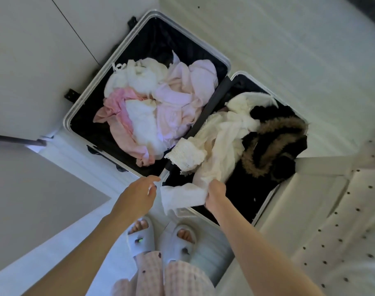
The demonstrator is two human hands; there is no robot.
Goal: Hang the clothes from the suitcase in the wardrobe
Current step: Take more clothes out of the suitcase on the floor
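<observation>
Suitcase [74, 112] open | hands: right [215, 194] grips white garment [214, 150] | left [139, 192] beside

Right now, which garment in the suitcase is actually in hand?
The white lace garment in the right half of the suitcase. The right hand grips its near end; the left hand reaches toward it. Pink pile and fur-trimmed black coat lie untouched.
</observation>
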